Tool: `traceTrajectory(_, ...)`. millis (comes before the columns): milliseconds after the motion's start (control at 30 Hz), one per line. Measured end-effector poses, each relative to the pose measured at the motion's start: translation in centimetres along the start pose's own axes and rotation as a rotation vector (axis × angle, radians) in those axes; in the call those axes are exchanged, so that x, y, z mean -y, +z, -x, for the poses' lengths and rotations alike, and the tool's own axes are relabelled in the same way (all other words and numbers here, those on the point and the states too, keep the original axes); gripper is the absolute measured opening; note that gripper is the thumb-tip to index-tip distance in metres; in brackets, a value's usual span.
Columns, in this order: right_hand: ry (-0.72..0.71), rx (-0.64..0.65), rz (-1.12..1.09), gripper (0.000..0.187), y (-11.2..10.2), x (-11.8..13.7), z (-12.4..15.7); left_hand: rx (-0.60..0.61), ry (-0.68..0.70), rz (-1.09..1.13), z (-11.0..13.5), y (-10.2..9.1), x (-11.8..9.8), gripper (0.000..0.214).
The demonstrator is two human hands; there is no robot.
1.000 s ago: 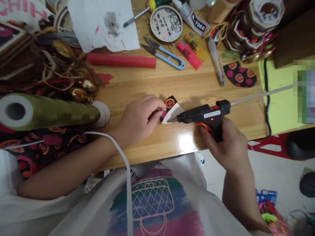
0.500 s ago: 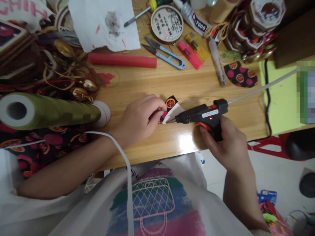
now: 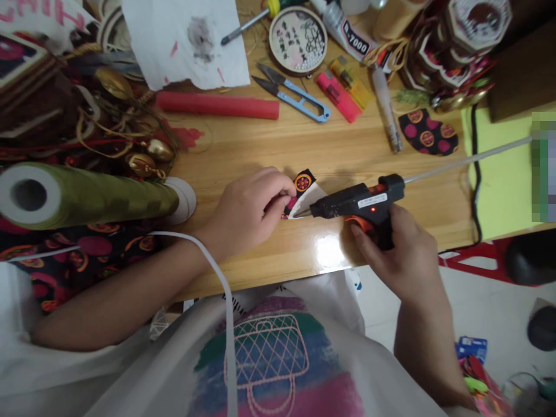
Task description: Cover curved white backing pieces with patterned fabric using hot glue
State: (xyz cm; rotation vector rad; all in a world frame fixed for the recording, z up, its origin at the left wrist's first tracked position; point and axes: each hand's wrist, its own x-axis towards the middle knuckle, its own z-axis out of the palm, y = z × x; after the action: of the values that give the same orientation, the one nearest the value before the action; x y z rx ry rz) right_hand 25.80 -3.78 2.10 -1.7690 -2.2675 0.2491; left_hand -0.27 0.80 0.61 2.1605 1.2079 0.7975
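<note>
My right hand (image 3: pixel 403 243) grips a black glue gun (image 3: pixel 354 201) with an orange trigger, a lit red light and a clear glue stick (image 3: pixel 469 159) sticking out of its back. The metal nozzle points left, at the white face of a small patterned fabric piece (image 3: pixel 304 184); whether it touches cannot be told. My left hand (image 3: pixel 254 208) pinches the left side of this piece between thumb and fingers, low over the wooden table (image 3: pixel 243 147). The fabric is black with orange and magenta rounds, and its white side is partly turned up.
Blue thread snips (image 3: pixel 299 101), two lighters (image 3: pixel 339 95), a pen-like tube (image 3: pixel 386 110) and a second fabric piece (image 3: pixel 428 133) lie beyond my hands. A green roll (image 3: pixel 99 197) lies at left. A white cord (image 3: pixel 219 278) hangs across my left forearm. A black cable (image 3: pixel 475 174) runs at right.
Both hands, the glue gun and the fabric piece keep almost the same positions. The view has shifted very slightly.
</note>
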Motion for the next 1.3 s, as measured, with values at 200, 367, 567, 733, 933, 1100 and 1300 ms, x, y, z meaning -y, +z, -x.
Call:
traceTrajectory(200,-0.047,-0.017,0.011,0.022,0.00,-0.07,0.23,0.012,-0.012,-0.004,-0.02,-0.12,-0.08,0.011)
traceTrajectory(367,-0.062,-0.001,0.020,0.023,0.00,-0.31,0.43,0.022,-0.024,0.002,-0.03,-0.14,-0.02,0.011)
traceTrajectory(567,-0.077,-0.023,0.032,0.021,0.04,-0.17,0.45,0.006,-0.009,0.004,0.00,-0.13,-0.03,0.012)
traceTrajectory(733,-0.068,-0.005,0.021,0.022,-0.03,-0.24,0.49,0.020,-0.017,0.000,0.00,-0.13,-0.02,0.012)
traceTrajectory(933,-0.042,0.000,0.010,0.025,-0.03,-0.60,0.75,0.011,-0.019,-0.003,0.01,-0.12,0.02,0.013)
traceTrajectory(1100,-0.037,-0.008,0.025,0.024,-0.10,-0.40,0.44,0.016,-0.022,-0.002,0.02,-0.12,-0.07,0.013)
traceTrajectory(1300,-0.064,-0.001,-0.023,0.021,-0.09,0.06,0.13,0.008,-0.014,0.002,0.02,-0.05,-0.04,0.013)
